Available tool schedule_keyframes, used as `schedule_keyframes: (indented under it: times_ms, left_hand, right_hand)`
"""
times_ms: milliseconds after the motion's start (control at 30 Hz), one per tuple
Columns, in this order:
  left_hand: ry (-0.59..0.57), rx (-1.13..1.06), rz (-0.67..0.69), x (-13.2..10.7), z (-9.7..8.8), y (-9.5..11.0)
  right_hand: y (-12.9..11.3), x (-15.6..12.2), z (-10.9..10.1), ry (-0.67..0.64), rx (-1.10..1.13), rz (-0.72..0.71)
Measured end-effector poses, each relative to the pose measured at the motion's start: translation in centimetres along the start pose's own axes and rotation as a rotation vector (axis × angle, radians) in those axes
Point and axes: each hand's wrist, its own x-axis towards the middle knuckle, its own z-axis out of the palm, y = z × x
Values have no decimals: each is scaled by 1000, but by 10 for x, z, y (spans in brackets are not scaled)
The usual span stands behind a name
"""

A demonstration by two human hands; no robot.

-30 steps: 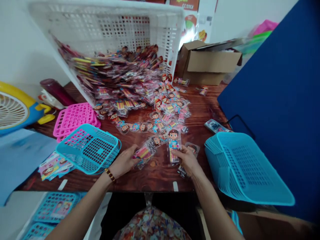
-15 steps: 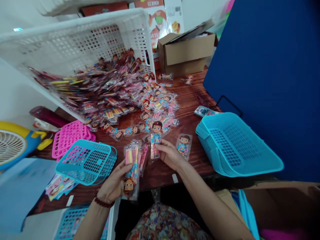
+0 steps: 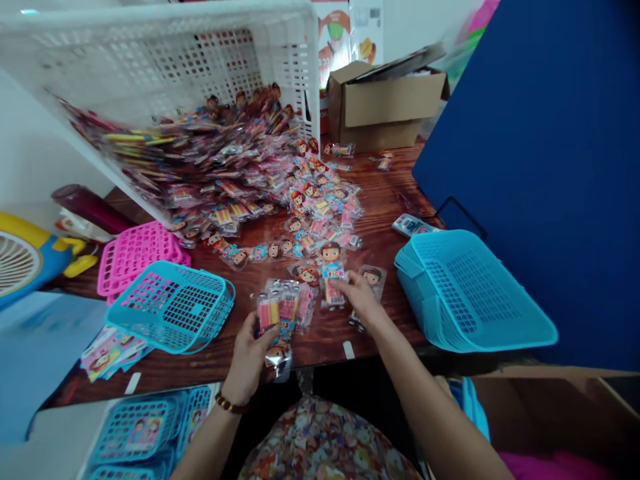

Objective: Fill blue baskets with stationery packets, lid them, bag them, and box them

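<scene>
Near the front edge of the tabletop (image 3: 387, 220), a fanned bunch of packets (image 3: 270, 313) is gripped by the left hand (image 3: 250, 360), the thumb laid across the top and the other fingers partly hidden. Farther right, a single packet (image 3: 332, 283) is pinched near its lower end by the right hand (image 3: 360, 297); whether it is lifted off the wood cannot be told. Because the bunch is loosely fanned and reaches the front edge, a slick packet could be lost over it. A loose packet (image 3: 373, 275), partly covered by the right hand, could be dragged aside. Toward the back left corner, the heap (image 3: 215, 160) could be set sliding if the tilted white crate (image 3: 150, 17) is nudged.
</scene>
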Motion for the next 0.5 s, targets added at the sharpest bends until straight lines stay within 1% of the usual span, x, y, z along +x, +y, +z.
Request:
schedule_keyframes:
  times_ms: [67, 100, 133, 167, 233, 300, 333, 400, 500]
  left_hand:
    - [18, -68, -28, -6, -11, -4]
    - [30, -87, -17, -8, -17, -6]
    - [43, -95, 7, -11, -22, -7]
    - [56, -90, 37, -13, -27, -7]
    - [71, -37, 106, -15, -37, -6]
    - [70, 65, 181, -17, -45, -2]
    - [69, 129, 217, -17, -49, 0]
    - [71, 278, 286, -17, -57, 1]
    - [60, 504, 381, -15, -67, -2]
  right_hand:
    - [6, -15, 10, -54, 76, 54]
    - [8, -21, 18, -53, 73, 66]
    - [8, -26, 27, -36, 10, 65]
    - [7, -30, 36, -14, -117, 52]
    - [-1, -36, 52, 20, -517, 16]
    - [-11, -39, 63, 53, -911, -10]
    - [-16, -41, 66, 72, -1048, -17]
    - [-24, -44, 73, 103, -1202, -21]
    - [-29, -48, 83, 83, -1268, -38]
